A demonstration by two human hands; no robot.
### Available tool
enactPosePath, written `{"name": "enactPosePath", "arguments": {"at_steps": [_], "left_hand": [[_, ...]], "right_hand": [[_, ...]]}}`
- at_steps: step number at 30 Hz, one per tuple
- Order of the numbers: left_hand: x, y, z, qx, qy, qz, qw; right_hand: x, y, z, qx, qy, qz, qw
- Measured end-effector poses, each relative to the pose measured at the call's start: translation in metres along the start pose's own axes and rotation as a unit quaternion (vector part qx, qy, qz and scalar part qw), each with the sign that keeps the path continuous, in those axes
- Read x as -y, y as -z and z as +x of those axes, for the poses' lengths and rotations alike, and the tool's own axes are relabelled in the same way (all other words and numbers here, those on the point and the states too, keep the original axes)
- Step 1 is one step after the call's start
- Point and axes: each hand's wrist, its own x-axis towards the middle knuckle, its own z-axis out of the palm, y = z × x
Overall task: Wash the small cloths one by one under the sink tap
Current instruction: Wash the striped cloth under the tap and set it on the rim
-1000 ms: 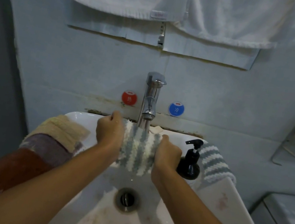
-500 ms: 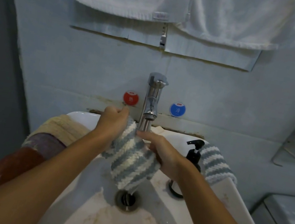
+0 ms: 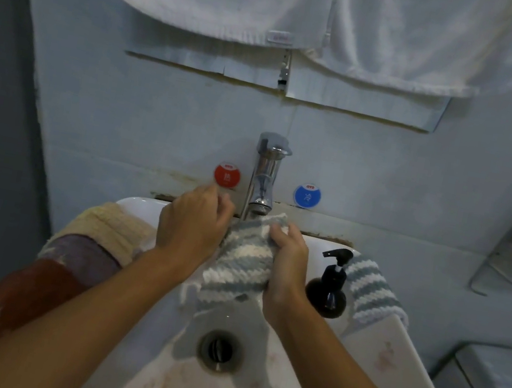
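Head view: both hands grip striped cloth under tap, above sink.

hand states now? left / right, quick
Left hand: at the left end of the striped cloth below the tap; grip hidden, cannot tell.
Right hand: fingers curled round the cloth, holding it.

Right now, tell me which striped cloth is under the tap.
The grey-and-white striped cloth gripped by both hands; its twin lies draped on the sink's right rim.
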Motion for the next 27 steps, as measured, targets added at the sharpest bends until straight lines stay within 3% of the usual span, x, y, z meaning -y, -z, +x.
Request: {"name": "enactPosePath", "arguments": {"at_steps": [5,9,11,14,17,20,22,24,27], "left_hand": [[-0.003,0.001,-0.008,0.045,-0.003,0.000,0.999],[-0.007,-0.003,-0.008,0.124,0.071,-0.070,0.987],[-0.011,-0.009,-0.008,0.172,0.176,-0.222,0.944],[-0.022,-0.008,-0.013,0.191,0.318,-0.408,0.834],[-0.027,-0.008,-0.018,0.177,0.362,-0.449,0.797],[-0.033,-0.008,-0.023,0.133,0.375,-0.448,0.801],[-0.040,-0.011,-0.029,0.106,0.354,-0.422,0.828],[-0.044,-0.016,-0.037,0.114,0.324,-0.389,0.855],[-0.050,-0.017,-0.044,0.133,0.325,-0.402,0.846]], "right_hand": [[0.002,-0.004,-0.004,0.000,0.030,0.060,0.998],[0.004,-0.006,-0.006,0.002,0.045,0.091,0.995],[0.005,-0.006,-0.005,-0.008,0.055,0.081,0.995],[0.005,-0.006,-0.004,-0.037,0.067,0.032,0.997],[0.001,-0.005,-0.005,-0.062,0.088,-0.037,0.994],[-0.008,-0.002,-0.002,-0.095,0.120,-0.150,0.977],[-0.016,-0.005,-0.002,-0.100,0.126,-0.193,0.968],[-0.027,-0.012,-0.004,-0.079,0.113,-0.189,0.972],[-0.036,-0.017,-0.002,-0.070,0.085,-0.160,0.981]]}}
